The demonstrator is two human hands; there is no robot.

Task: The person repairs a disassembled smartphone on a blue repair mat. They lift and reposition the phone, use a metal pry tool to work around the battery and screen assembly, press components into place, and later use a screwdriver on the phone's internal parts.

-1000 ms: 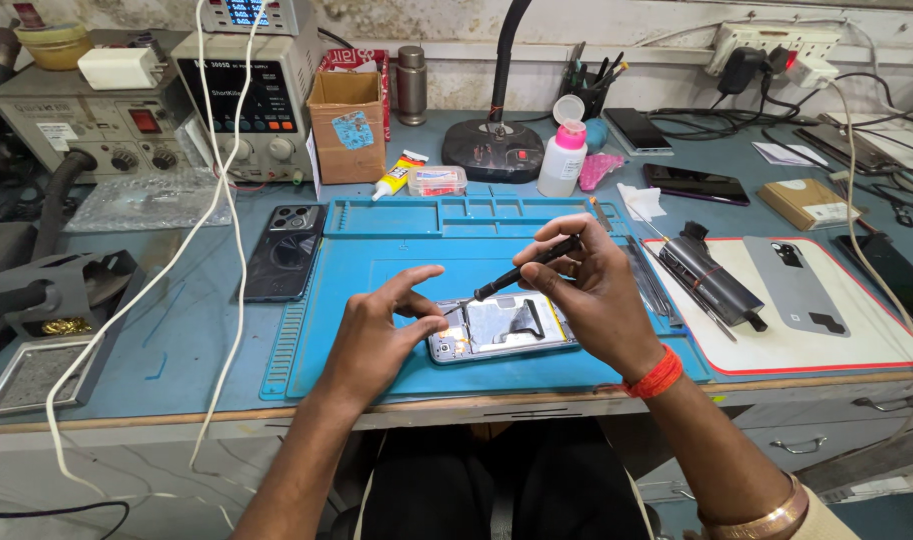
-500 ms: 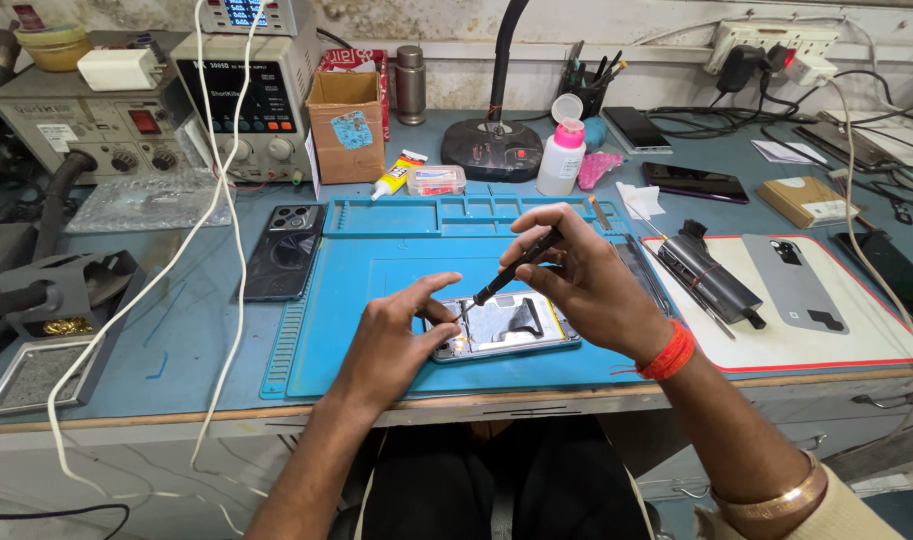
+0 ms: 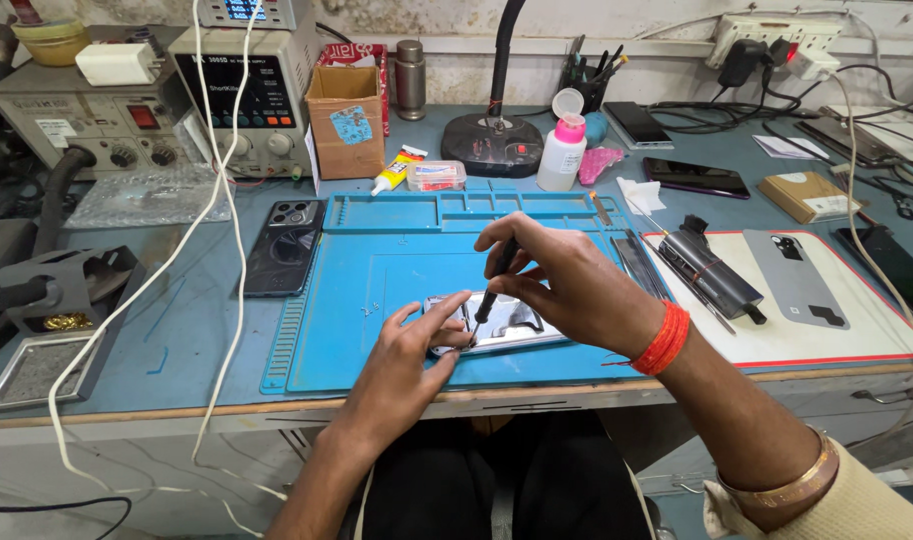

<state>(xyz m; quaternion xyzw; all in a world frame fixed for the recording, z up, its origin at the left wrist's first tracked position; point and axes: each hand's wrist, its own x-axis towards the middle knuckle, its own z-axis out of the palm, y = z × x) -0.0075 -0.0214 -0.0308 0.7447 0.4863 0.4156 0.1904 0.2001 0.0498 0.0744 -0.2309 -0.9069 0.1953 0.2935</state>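
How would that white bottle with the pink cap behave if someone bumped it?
The white bottle stands upright, tall for its narrow base, so it would probably tip rather than slide. Being round, it might then roll toward the blue mat. It looks like light plastic; how full it is cannot be seen.

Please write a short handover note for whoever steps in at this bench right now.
Left hand: fingertips press the left edge of the opened phone, steadying it on the blue work mat.
Right hand: holds a black screwdriver nearly upright, tip on the phone's upper-left area.
Done: the phone's back is off and its inside is exposed; a grey back cover lies on the white mat at right.
Left: whether the screw under the tip is loose cannot be told; a second dark phone lies beside the mat.
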